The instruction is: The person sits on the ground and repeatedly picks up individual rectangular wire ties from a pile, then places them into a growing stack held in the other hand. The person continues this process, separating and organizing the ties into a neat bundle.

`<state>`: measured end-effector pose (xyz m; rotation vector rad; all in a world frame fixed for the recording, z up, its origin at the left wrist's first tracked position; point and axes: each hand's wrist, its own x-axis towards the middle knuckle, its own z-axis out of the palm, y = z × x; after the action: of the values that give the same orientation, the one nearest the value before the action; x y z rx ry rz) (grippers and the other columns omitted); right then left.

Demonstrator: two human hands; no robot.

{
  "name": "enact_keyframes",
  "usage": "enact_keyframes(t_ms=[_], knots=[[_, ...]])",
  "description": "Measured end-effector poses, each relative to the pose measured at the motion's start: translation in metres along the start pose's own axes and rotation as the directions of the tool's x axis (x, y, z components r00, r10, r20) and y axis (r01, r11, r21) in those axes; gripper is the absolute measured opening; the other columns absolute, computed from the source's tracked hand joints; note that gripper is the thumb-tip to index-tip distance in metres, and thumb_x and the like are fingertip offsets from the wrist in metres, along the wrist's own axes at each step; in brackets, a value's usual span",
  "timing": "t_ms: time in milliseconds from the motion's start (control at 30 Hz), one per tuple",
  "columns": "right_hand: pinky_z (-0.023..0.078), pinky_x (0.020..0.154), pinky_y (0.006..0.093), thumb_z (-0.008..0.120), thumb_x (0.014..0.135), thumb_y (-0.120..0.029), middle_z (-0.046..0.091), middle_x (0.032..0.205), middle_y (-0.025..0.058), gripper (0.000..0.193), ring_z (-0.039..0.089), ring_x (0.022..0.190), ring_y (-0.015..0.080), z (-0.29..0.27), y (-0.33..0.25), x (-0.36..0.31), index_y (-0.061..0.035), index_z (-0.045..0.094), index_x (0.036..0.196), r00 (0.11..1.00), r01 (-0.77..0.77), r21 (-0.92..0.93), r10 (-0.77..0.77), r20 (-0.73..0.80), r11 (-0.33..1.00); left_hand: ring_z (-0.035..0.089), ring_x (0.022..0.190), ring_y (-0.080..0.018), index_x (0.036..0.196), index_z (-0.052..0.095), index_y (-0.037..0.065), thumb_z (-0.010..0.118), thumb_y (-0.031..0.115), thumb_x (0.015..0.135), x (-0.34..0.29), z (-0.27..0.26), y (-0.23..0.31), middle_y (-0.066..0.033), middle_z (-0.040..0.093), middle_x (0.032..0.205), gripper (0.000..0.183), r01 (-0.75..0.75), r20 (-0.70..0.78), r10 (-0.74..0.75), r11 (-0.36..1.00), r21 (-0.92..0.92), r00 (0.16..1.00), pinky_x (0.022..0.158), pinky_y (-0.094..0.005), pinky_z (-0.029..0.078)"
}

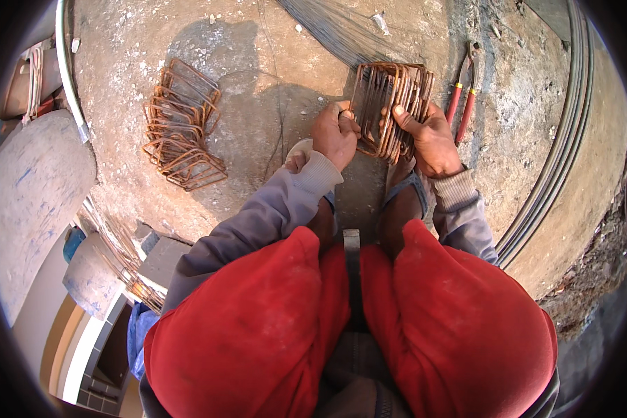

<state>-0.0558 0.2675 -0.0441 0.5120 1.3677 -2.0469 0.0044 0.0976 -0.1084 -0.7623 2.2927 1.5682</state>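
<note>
A bundle of rusty square rebar stirrups (400, 78) is held up in front of my feet. My right hand (435, 143) grips its right side, with the thumb laid over the bars. At the left edge of the bundle, my left hand (336, 134) pinches the outermost stirrup between thumb and fingers. Another pile of bent stirrups (181, 129) lies fanned out on the ground to the left. Just right of my right hand rest pincers with red handles (462, 97), jaws pointing away from me.
Thin tie wires (327, 31) spread over the concrete ground (244, 139) beyond the bundle. Long bars (554, 164) run along the right side, near a broken edge. A pale pipe (66, 70), a large rounded sheet (38, 188) and a grey block (164, 259) are at left.
</note>
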Motion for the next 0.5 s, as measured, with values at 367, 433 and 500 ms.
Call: enact_keyframes(t_ms=[367, 433, 500], knots=[[0.057, 0.066, 0.0286, 0.062, 0.093, -0.007, 0.070, 0.089, 0.0110, 0.015, 0.067, 0.075, 0.0152, 0.008, -0.009, -0.004, 0.0034, 0.061, 0.105, 0.997, -0.078, 0.063, 0.078, 0.008, 0.995, 0.065, 0.084, -0.0265, 0.108, 0.066, 0.003, 0.064, 0.012, 0.087, 0.012, -0.047, 0.052, -0.0144, 0.061, 0.099, 0.023, -0.386, -0.120, 0.437, 0.871, 0.302, 0.892, 0.071, -0.0364, 0.053], [0.057, 0.066, 0.0291, 0.062, 0.093, -0.008, 0.070, 0.090, 0.0111, 0.016, 0.068, 0.076, 0.0161, 0.007, -0.010, -0.005, 0.0028, 0.061, 0.106, 0.997, -0.071, 0.067, 0.072, -0.007, 0.995, 0.065, 0.083, -0.0265, 0.107, 0.066, 0.003, 0.066, 0.015, 0.086, 0.026, -0.089, 0.065, -0.0153, 0.060, 0.099, 0.024, -0.313, -0.283, 0.444, 0.858, 0.408, 0.850, 0.068, -0.0346, 0.054], [0.058, 0.068, 0.0303, 0.064, 0.093, -0.009, 0.070, 0.091, 0.0109, 0.017, 0.068, 0.077, 0.0176, 0.004, -0.007, -0.002, 0.0016, 0.061, 0.106, 0.998, -0.070, 0.047, 0.070, 0.003, 0.996, 0.064, 0.082, -0.0321, 0.107, 0.065, 0.002, 0.069, 0.018, 0.085, 0.052, -0.147, 0.054, -0.0198, 0.058, 0.099, 0.028, -0.171, -0.362, 0.522, 0.720, 0.673, 0.772, 0.071, -0.0399, 0.052]])
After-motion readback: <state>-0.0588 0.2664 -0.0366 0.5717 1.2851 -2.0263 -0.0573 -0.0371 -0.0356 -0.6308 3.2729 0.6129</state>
